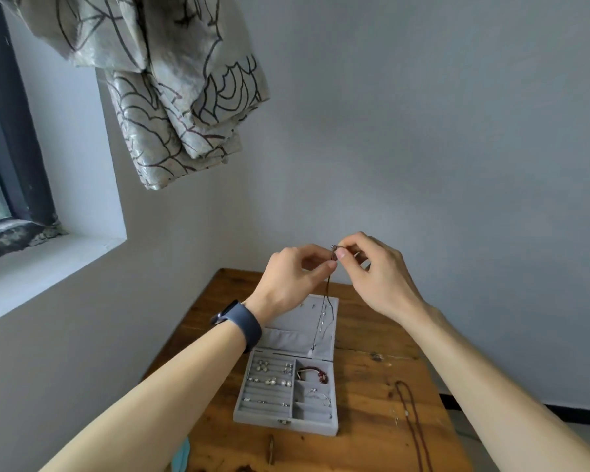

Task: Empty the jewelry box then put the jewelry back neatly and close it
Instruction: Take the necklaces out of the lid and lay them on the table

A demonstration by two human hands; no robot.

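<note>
A grey jewelry box (252, 419) lies open on the wooden table (372, 447), its lid (286, 337) laid back flat. Earrings and pearl studs (269, 381) sit in the ring rolls on the left. A red bracelet (315, 373) and a thin silver chain (317, 396) fill the right compartments. My left hand (292, 277) and my right hand (377, 272) are raised above the box. Both pinch the top of a thin dark necklace (327, 301), which hangs down with a pale pendant (311, 351) over the lid.
A brown beaded necklace (411, 420) lies on the table to the right of the box. The table stands in a corner against grey walls. A window sill (48, 260) is at the left, and a patterned curtain (171, 97) hangs above. My left wrist wears a dark band (241, 321).
</note>
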